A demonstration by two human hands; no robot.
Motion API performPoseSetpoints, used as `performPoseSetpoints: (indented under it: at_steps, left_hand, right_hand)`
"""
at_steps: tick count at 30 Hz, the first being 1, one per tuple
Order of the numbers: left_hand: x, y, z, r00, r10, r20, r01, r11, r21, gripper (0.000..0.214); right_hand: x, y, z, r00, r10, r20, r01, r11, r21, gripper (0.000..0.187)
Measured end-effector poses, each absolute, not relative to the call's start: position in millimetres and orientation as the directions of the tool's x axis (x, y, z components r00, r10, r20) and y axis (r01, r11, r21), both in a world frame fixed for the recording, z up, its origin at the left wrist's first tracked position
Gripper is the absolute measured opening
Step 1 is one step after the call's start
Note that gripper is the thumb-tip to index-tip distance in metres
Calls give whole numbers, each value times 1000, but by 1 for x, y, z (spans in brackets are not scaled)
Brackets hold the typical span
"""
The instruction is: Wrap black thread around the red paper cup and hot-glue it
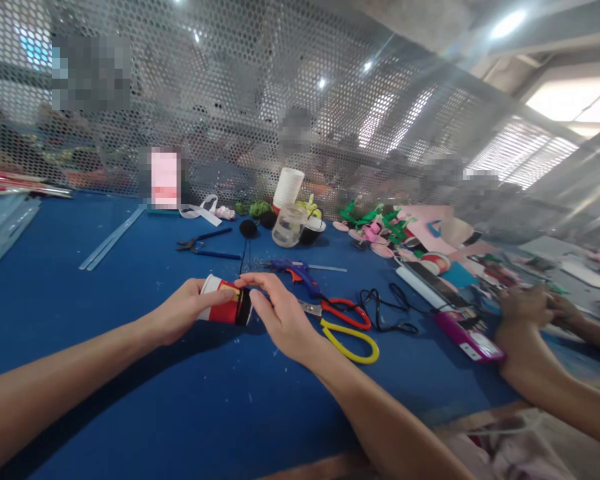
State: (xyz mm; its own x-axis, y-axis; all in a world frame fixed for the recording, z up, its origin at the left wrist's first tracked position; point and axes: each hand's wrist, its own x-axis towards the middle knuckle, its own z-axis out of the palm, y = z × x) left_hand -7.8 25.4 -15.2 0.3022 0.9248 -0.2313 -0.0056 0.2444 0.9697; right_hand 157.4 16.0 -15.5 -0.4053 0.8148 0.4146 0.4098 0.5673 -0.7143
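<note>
Perforated metal screen point(280, 100) closes off the far edge of a blue tabletop point(130, 400); ceiling lights show through it.

Largest loose items: a co-worker's hands point(525, 307) rest at the right edge, apart from the person's own, beside a magenta box point(467, 337). Pink and green craft scraps point(380, 230) lie toward the far right corner. Scissors with red and yellow handles point(347, 327) lie just right of the right hand, a blue glue gun point(295, 270) just beyond them. A clear plastic cup point(287, 227) and a white paper cup point(287, 187) stand near the far edge; pliers point(205, 245) lie to their left.

Item in hand: a paper cup with a red band and black end point(225, 303), held on its side above the middle of the tabletop. Left hand point(183, 310) has a closed grip around its white end. Right hand point(280, 313) pinches the black end, fingers curled, thumb and forefinger closed on it.

Judgement: the black piece is being seated on the cup. Next move calls for steady pressure while the left hand keeps the cup from turning.
</note>
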Motion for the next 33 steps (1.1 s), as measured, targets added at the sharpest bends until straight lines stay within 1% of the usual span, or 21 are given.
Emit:
performPoseSetpoints:
  at_steps: [5,6,8,10,11,13,15,19,22,24,26,27,28,29,31,33]
  left_hand:
    - [-5,23,-15,279,937,-212,51,206,977,18]
    - [-5,22,-15,274,938,-212,53,205,977,18]
    - [-4,22,-15,258,941,-217,48,212,976,19]
    - [-3,21,-15,250,941,-227,35,226,974,20]
    - [-3,21,-15,251,940,-232,28,233,972,20]
    - [-3,20,-16,260,936,-237,24,239,971,20]
    - [-2,20,-16,267,936,-229,28,230,973,19]
    - [-2,20,-17,265,938,-225,50,220,974,18]
    - [-1,20,-17,243,940,-239,70,228,971,16]
    - [-1,21,-17,223,945,-240,87,226,970,15]
    - [-2,22,-17,203,948,-245,104,228,968,19]
    - [-3,23,-16,195,948,-252,110,234,966,20]
    - [-3,24,-16,190,947,-261,113,243,963,22]
    - [-4,25,-16,186,945,-269,115,251,961,23]
    - [-5,26,-15,173,945,-278,121,260,958,25]
    - [-6,27,-14,164,948,-272,134,251,959,25]
  right_hand:
    - [154,12,-17,-505,774,382,318,578,-752,29]
    - [154,12,-17,-489,779,393,316,578,-752,29]
    - [156,14,-17,-397,815,422,344,559,-755,26]
    - [157,17,-17,-303,860,411,393,506,-768,24]
    - [158,18,-18,-286,876,389,410,479,-776,24]
    - [158,19,-19,-328,884,334,416,453,-789,25]
    - [157,19,-19,-400,864,304,387,460,-799,26]
    - [153,15,-21,-494,814,305,315,495,-810,30]
    - [151,15,-22,-525,790,317,309,524,-793,30]
    - [154,19,-20,-478,812,335,352,527,-774,28]
    - [163,29,-17,-354,859,371,447,504,-739,26]
    - [171,36,-16,-265,879,397,514,477,-713,25]
    - [180,44,-14,-177,895,410,600,428,-676,24]
    - [190,52,-13,-90,912,401,692,347,-633,23]
    - [209,68,-13,24,944,329,866,145,-479,23]
    - [223,81,-19,51,964,259,893,72,-445,15]
